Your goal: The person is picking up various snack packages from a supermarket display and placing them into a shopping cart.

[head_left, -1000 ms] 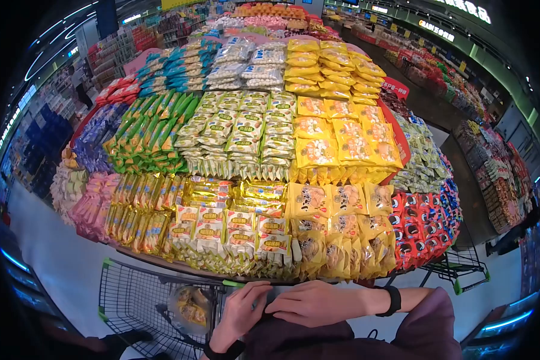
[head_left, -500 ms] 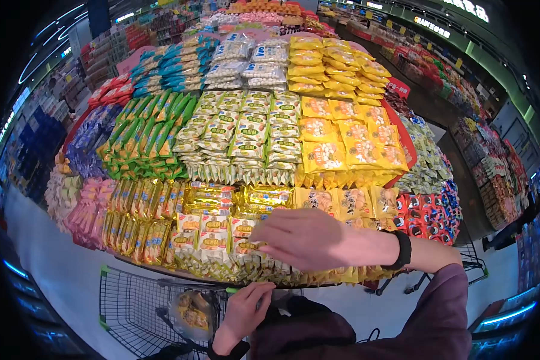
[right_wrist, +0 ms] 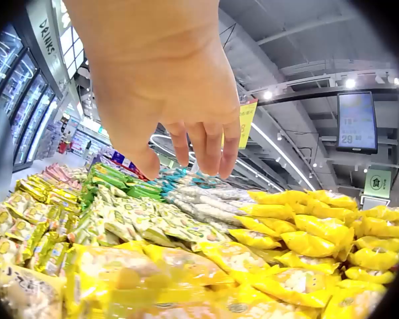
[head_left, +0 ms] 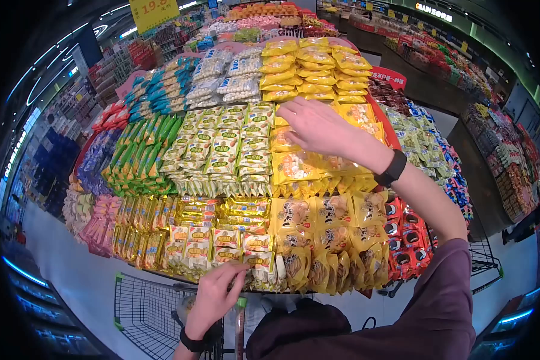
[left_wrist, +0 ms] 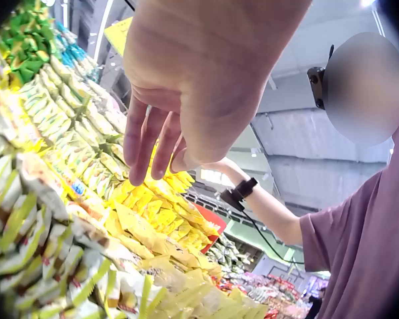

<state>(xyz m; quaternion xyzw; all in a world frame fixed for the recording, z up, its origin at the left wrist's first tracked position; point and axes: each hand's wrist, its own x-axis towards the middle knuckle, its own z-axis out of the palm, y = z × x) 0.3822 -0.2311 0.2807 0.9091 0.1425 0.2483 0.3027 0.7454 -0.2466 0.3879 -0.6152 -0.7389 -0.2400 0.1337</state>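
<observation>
My right hand [head_left: 321, 129] reaches over the yellow snack packets [head_left: 297, 166] in the middle tier, its fingers [right_wrist: 213, 149] loosely bent downward and nothing between them. In the right wrist view it hangs above green-and-white packets [right_wrist: 139, 216] and a stack of plain yellow bags [right_wrist: 316, 232]. Lower down, my left hand [head_left: 215, 295] is held at the front edge of the display, with relaxed fingers close to small white-and-gold packets [head_left: 225, 239]. The left wrist view shows its fingers [left_wrist: 146, 143] apart from the packets and holding nothing.
A wire shopping cart [head_left: 147, 312] stands below the display at the left, its handle [head_left: 240, 324] by my left hand. Gold packets [head_left: 141, 222] and brown-yellow bags [head_left: 291, 216] fill the front row. A second cart [head_left: 485, 264] is at the right.
My right hand has risen from beside the left hand, forward over the front row to the middle tier. The left hand has lifted from near the cart handle toward the display edge.
</observation>
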